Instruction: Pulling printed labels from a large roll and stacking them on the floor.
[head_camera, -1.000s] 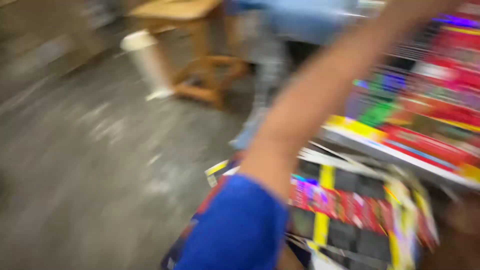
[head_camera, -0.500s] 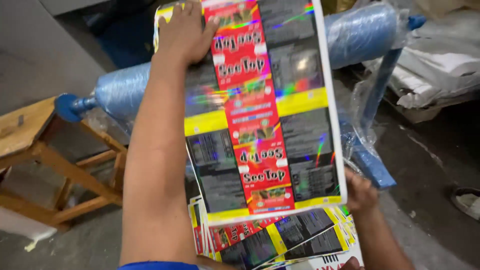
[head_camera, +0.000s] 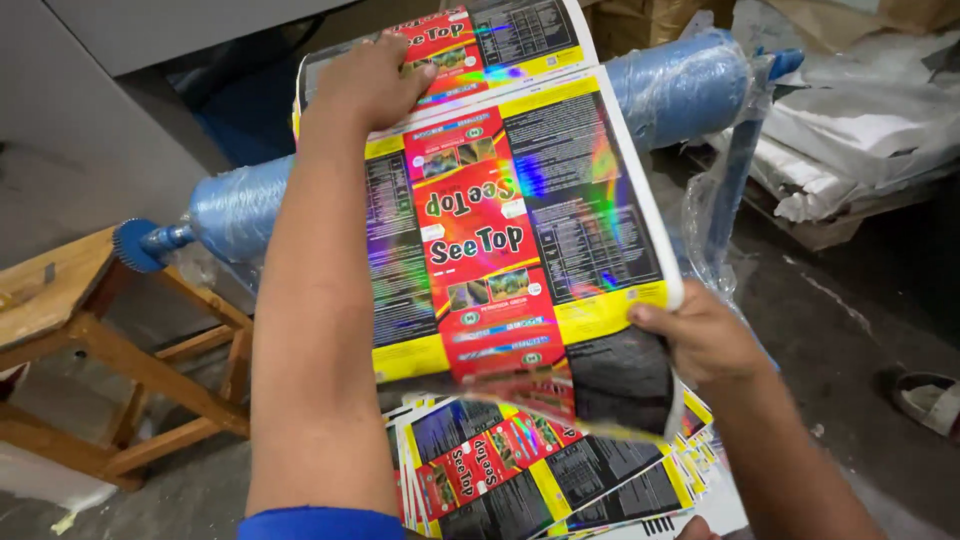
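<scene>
Glossy red-and-yellow printed sheet (head_camera: 500, 230) stretches between my hands. My left hand (head_camera: 365, 85) grips its far end; my right hand (head_camera: 700, 335) pinches the near edge above the stack of sheets (head_camera: 550, 475).

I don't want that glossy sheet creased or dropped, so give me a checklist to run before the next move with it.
1. Left hand has the far edge of the printed sheet: ok, fingers curl over it.
2. Right hand has the near corner: ok, thumb pinches it.
3. Sheet flat: not ok, the near end curls under.
4. Stack of sheets below squared: not ok, the sheets lie fanned.
5. Blue wrapped roll apart from the sheet: cannot tell, the sheet hides the roll's middle.
6. Wooden stool out of the way: ok, it stands off to the left.
</scene>
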